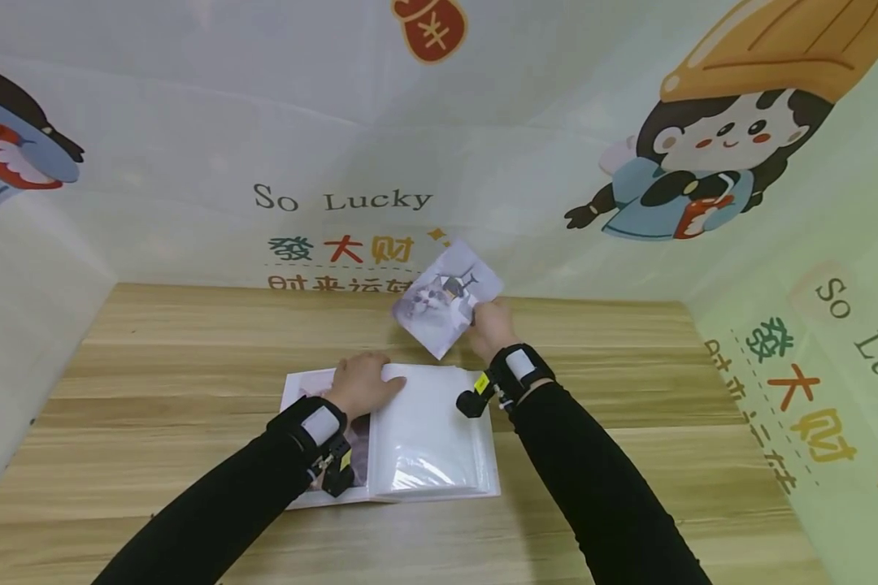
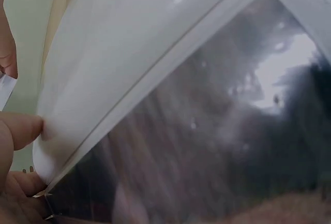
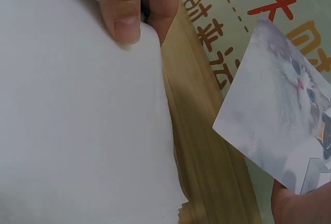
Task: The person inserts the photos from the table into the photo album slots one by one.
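An open photo album [image 1: 439, 439] with clear sleeves lies on the table, a dark picture [image 2: 207, 110] filling its left page and a blank white page on the right. My left hand [image 1: 362, 383] grips the album's top edge near the fold. In the right wrist view its thumb [image 3: 121, 12] presses on the white page while the other fingers go behind. Past the album's top right corner, my right hand [image 1: 493, 327] pinches a photo card [image 1: 428, 313] by its lower right edge. That card shows a fluffy cat and hangs tilted above the table.
The wood-grain table [image 1: 607, 455] runs back to a pale printed backdrop [image 1: 512, 146] with cartoon figures and lettering. Similar printed sheets form the left and right sides. Each wrist wears a black band with a small camera.
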{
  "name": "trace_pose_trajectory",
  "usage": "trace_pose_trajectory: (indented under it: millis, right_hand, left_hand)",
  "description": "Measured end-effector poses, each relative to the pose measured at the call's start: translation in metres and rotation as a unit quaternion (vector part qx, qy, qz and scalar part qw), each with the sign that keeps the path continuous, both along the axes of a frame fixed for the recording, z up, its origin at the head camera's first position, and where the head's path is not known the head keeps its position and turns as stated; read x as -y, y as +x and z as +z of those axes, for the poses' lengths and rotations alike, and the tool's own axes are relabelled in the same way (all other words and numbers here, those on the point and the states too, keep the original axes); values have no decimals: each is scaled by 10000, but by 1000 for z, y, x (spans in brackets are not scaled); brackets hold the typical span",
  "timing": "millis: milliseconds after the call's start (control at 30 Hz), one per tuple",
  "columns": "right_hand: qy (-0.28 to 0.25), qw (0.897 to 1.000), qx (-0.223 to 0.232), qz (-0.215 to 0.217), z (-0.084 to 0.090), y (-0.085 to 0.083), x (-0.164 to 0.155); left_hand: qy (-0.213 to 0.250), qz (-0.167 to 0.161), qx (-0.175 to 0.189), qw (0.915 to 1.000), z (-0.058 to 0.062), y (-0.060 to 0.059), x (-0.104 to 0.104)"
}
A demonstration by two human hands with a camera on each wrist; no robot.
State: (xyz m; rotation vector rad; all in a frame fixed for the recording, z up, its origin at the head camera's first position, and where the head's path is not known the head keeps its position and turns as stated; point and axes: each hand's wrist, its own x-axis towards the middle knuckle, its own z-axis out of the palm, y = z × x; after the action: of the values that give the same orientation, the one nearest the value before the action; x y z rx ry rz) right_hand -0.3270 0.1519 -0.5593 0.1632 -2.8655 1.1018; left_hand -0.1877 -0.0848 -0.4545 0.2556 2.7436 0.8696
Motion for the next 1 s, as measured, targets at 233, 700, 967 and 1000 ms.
trace_pose_trajectory:
  millis: [233,700,967,1000]
  right_hand:
    - [1186,9879,-851,529,-59,-18,1]
    - [200,9962,-544,649,11,28,42]
    - [-285,9981,275,466,38,46,51]
    - [-333,9978,385,422,53,54,54]
  left_hand:
    - [-259,-280,182,9991,-2,1,4]
    - [-233,-416,108,9988,3,4,5]
    - [-182,-347,181,9991,-1,2,6]
    - [-182,-341,188,9991,-1,3,6]
